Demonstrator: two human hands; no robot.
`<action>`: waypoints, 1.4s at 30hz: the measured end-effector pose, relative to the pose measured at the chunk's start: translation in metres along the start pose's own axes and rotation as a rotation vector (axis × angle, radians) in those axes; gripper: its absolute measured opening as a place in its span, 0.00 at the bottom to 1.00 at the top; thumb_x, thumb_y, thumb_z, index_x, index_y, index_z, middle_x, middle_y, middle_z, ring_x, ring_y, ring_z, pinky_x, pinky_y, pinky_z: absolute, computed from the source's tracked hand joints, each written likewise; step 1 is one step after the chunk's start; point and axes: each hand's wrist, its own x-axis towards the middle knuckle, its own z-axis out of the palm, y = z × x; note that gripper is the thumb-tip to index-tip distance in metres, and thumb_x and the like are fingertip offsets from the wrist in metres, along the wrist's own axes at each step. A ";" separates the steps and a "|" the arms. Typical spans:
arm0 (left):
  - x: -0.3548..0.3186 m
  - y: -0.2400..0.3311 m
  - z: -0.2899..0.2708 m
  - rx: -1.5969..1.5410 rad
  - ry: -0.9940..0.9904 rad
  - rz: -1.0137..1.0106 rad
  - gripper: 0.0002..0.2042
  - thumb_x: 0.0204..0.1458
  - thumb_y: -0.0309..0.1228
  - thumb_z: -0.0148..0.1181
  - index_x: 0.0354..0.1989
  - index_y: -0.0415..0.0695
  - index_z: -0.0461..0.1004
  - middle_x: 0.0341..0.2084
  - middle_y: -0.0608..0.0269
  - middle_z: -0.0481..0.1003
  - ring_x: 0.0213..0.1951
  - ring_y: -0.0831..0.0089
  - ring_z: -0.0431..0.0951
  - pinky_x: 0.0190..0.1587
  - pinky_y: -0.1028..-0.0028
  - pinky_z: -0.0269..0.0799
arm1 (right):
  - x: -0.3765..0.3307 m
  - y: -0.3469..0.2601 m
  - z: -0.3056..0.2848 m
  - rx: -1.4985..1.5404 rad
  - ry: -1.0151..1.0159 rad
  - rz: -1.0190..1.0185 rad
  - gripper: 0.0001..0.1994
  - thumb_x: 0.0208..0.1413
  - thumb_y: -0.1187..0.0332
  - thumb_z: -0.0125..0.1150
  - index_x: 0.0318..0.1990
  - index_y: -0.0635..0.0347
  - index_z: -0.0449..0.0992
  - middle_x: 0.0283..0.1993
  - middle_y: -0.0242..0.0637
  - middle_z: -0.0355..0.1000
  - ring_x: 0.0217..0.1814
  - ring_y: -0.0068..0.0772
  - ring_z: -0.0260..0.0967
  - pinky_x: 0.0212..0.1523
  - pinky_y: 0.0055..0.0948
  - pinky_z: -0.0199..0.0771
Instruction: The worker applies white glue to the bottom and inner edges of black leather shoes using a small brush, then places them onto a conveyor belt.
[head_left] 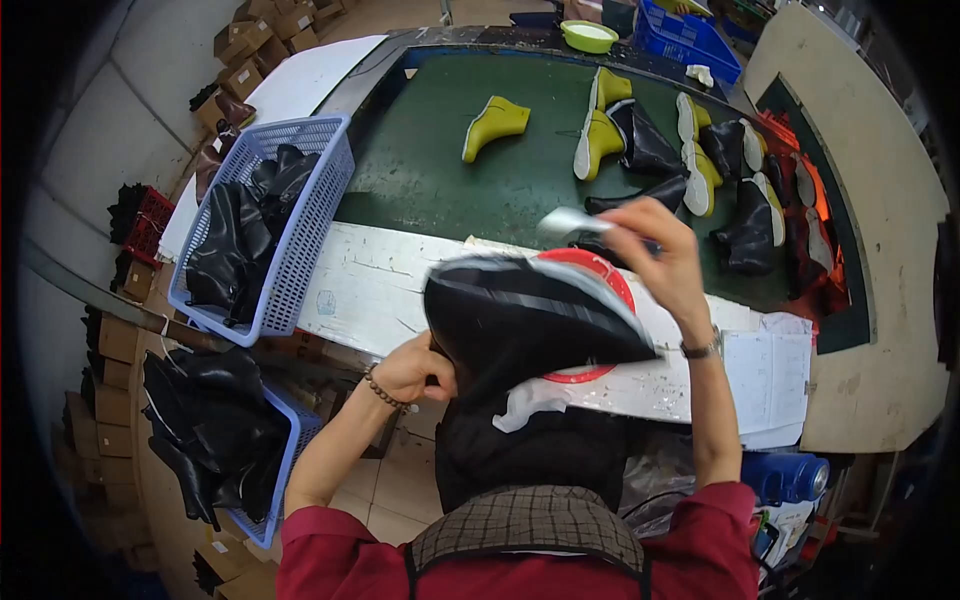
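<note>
My left hand (415,370) is closed on the shaft edge of a black boot (510,325), tilted over the near edge of the white bench. The boot's sole edge is pale and turned toward my right hand. In my right hand (655,250), the fingers pinch a pale brush (573,222), smeared by motion, just above the boot and apart from it. Behind the boot lies a round red dish (607,277), partly hidden. A crumpled white cloth or tissue (530,403) is below the boot, near my lap.
Yellow-green boots (495,127) and black boots (750,225) stand or lie on the green belt (430,150). To the left, a blue basket (335,165) holds black boots, with another basket (302,430) below. Papers (765,380) and a blue flask (790,478) are at the right.
</note>
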 end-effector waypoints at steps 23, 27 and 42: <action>0.350 0.171 -0.071 -0.044 0.434 0.400 0.35 0.56 0.25 0.64 0.73 0.47 0.59 0.63 0.50 0.68 0.62 0.53 0.70 0.60 0.45 0.72 | -0.167 0.124 0.012 0.197 0.615 0.739 0.11 0.74 0.62 0.49 0.51 0.58 0.72 0.24 0.21 0.61 0.16 0.08 0.49 0.13 0.14 0.45; 0.195 0.188 -0.048 0.736 0.390 0.643 0.29 0.53 0.23 0.64 0.67 0.45 0.71 0.53 0.52 0.79 0.54 0.63 0.79 0.56 0.63 0.78 | -0.175 0.128 -0.005 0.178 0.649 0.718 0.11 0.74 0.62 0.48 0.52 0.59 0.72 0.24 0.21 0.61 0.16 0.08 0.48 0.13 0.15 0.44; -0.161 0.160 -0.208 1.190 2.154 0.261 0.35 0.50 0.46 0.71 0.68 0.55 0.68 0.65 0.38 0.64 0.63 0.33 0.66 0.60 0.46 0.71 | -0.174 0.131 0.005 0.197 0.606 0.673 0.10 0.73 0.65 0.50 0.51 0.60 0.74 0.26 0.21 0.62 0.18 0.07 0.49 0.15 0.13 0.45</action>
